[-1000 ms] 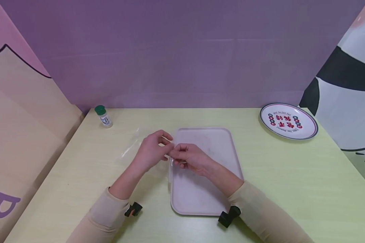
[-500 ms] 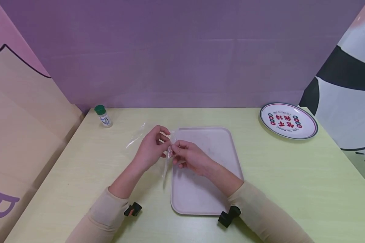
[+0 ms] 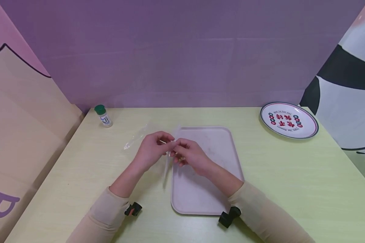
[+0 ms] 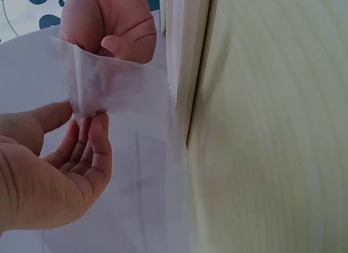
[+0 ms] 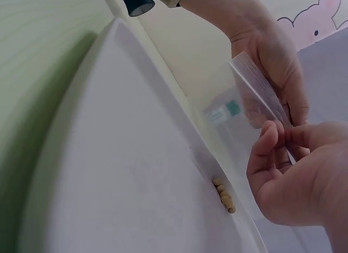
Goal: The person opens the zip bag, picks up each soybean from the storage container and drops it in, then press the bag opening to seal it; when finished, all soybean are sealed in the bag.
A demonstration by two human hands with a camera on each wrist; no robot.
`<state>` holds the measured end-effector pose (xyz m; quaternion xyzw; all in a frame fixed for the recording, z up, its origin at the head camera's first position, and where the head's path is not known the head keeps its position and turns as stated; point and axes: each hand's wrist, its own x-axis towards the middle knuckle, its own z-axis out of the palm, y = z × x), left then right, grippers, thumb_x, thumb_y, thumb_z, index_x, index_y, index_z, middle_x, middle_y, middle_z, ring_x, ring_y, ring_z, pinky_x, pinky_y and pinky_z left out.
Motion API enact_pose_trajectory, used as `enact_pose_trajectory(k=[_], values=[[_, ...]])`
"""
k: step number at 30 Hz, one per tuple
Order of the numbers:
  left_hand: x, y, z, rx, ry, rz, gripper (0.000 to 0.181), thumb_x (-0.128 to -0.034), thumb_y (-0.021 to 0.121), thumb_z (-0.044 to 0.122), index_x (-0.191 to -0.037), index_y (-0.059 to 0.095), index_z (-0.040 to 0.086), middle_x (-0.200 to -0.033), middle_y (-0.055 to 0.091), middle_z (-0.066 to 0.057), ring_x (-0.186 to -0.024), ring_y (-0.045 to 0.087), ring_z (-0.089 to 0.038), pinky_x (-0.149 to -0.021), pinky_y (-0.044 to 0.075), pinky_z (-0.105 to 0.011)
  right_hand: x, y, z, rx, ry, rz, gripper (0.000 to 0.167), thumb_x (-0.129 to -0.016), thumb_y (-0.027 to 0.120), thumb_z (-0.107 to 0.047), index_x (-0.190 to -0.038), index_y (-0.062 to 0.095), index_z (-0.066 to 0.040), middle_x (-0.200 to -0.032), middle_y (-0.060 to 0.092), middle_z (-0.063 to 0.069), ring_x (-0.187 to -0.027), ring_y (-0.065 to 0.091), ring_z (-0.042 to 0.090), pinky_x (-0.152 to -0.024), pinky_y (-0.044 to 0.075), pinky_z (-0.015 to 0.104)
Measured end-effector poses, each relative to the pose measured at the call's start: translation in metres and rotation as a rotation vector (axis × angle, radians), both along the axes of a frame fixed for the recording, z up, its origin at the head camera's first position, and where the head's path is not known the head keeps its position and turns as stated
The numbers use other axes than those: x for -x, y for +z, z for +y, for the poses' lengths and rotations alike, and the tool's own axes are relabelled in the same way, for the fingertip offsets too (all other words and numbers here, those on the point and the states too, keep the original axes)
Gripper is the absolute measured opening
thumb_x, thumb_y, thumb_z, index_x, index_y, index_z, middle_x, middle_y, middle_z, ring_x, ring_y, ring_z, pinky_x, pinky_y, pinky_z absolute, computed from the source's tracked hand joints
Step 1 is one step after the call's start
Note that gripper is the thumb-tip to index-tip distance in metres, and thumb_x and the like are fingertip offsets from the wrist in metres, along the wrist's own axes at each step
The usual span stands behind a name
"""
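Note:
A clear plastic zip bag [image 4: 111,84] hangs between my two hands, over the left edge of a pale tray [image 3: 207,192]. My left hand [image 3: 152,148] pinches its ridged top edge between thumb and fingers. From the other side my right hand [image 3: 192,156] pinches the same edge, its thumb and fingertips close against the left ones. In the right wrist view the bag's strip [image 5: 255,90] runs slanting down into the pinch. Several small tan lumps [image 5: 223,196] lie in a row on the tray along its rim; the hands hide them from the head view.
A small green-capped shaker bottle [image 3: 103,116] stands at the table's back left. At the back right lies an oval plate [image 3: 289,120] with red lettering. A purple panel [image 3: 182,54] rises behind the table's far edge.
The left hand has dipped and shifted slightly right, bringing its fingertips against the right hand's. The plastic bag between them has shifted a little. Tray, bottle and plate stay put.

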<state>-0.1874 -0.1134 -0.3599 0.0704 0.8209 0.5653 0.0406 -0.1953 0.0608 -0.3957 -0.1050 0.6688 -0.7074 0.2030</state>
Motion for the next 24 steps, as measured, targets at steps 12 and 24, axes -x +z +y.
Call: enact_pose_trajectory(k=[12, 24], values=[[0.002, -0.002, -0.003, -0.106, -0.002, -0.021, 0.016, -0.0958, 0.065, 0.000, -0.110, 0.069, -0.007, -0.100, 0.070, -0.013, -0.085, 0.065, -0.022, -0.076, 0.057, -0.033, -0.001, -0.002, -0.001, 0.023, -0.012, 0.003, 0.015, -0.103, 0.056, -0.014, -0.093, 0.062, -0.006, -0.084, 0.063, 0.005, -0.066, 0.057, 0.017, -0.057, 0.048, 0.025], [0.005, -0.001, -0.011, -0.169, -0.082, -0.133, 0.028, -0.0924, 0.072, 0.003, -0.118, 0.070, -0.006, -0.110, 0.072, -0.017, -0.087, 0.068, -0.019, -0.079, 0.059, -0.033, -0.001, -0.003, 0.000, 0.068, -0.015, 0.008, 0.016, -0.103, 0.055, -0.012, -0.090, 0.062, -0.008, -0.079, 0.060, 0.005, -0.064, 0.055, 0.016, -0.056, 0.046, 0.024]])
